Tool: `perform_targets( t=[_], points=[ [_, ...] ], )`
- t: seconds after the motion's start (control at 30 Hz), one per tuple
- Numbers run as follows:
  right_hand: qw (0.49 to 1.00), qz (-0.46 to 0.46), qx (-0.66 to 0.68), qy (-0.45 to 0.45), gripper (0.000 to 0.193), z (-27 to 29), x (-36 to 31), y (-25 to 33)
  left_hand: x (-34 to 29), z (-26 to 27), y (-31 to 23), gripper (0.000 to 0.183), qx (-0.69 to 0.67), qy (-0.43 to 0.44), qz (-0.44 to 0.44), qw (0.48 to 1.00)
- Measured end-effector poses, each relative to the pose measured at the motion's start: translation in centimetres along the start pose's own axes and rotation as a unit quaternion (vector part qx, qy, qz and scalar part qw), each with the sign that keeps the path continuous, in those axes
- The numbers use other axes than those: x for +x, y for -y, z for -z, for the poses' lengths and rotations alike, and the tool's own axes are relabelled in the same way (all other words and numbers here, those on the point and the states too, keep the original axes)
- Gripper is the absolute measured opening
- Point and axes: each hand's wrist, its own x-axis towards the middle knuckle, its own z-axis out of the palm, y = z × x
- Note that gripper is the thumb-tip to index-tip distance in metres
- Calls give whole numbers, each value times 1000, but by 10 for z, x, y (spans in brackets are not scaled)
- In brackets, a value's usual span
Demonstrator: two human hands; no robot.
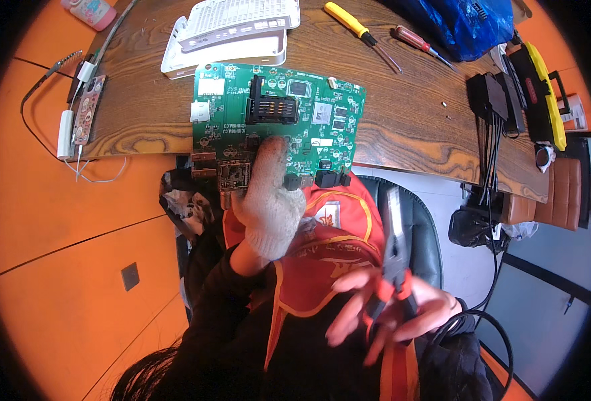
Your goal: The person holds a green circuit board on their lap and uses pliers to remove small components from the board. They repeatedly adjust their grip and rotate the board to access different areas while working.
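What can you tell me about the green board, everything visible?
The board is a flat, roughly rectangular green circuit board, components facing the camera. It carries a black card slot, a grey square chip, a white connector at its left edge and black jacks along the lower one. The gloved left grip holds its lower part, thumb across the face. Whether it touches the table is unclear.
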Motion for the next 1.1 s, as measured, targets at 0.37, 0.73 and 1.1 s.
perform_targets(
  t=[0.37,0.73,1.1],
  points=[
    [270,332,-754,-498,72,52,38,37,-22,-18,1,27,117,-18,0,993],
    [181,333,-759,-529,46,68,62,38,-23,-15,11,30,238,-29,-58,969],
    [224,311,-777,-500,48,53,50,41,-32,-34,9,37,66,-24,101,992]
  ],
)
